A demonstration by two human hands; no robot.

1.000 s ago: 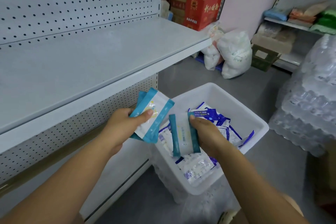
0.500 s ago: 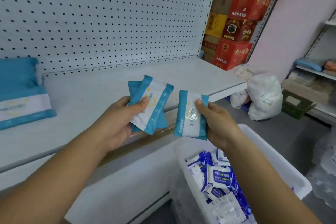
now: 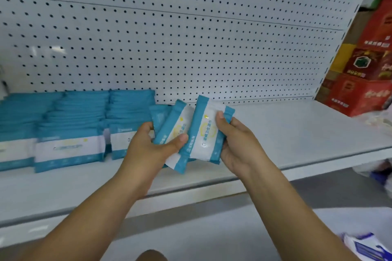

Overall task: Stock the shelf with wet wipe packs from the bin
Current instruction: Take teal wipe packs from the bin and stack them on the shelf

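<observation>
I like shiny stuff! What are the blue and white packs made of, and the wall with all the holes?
The wet wipe pack in the right hand looks like soft plastic film, glossy: light glints off it and its ends are flat seals. The back wall looks like painted sheet metal, smooth pale grey, punched with even rows of holes; coated board is possible.

Teal side bands on a white centre, printed with a yellow ring and teal lettering, on the rightmost wet wipe pack (image 3: 206, 132). Same teal-and-white scheme with a yellow mark on the middle pack (image 3: 174, 126); plain teal on the pack behind (image 3: 158, 115). Teal stacks (image 3: 72, 121) with a white front band along the pale grey shelf (image 3: 297, 133). White pegboard (image 3: 191, 38) dotted with rows of dark holes. Red and yellow cartons (image 3: 360, 95) at right. Blue-and-white packets (image 3: 364, 248) at lower right.
</observation>
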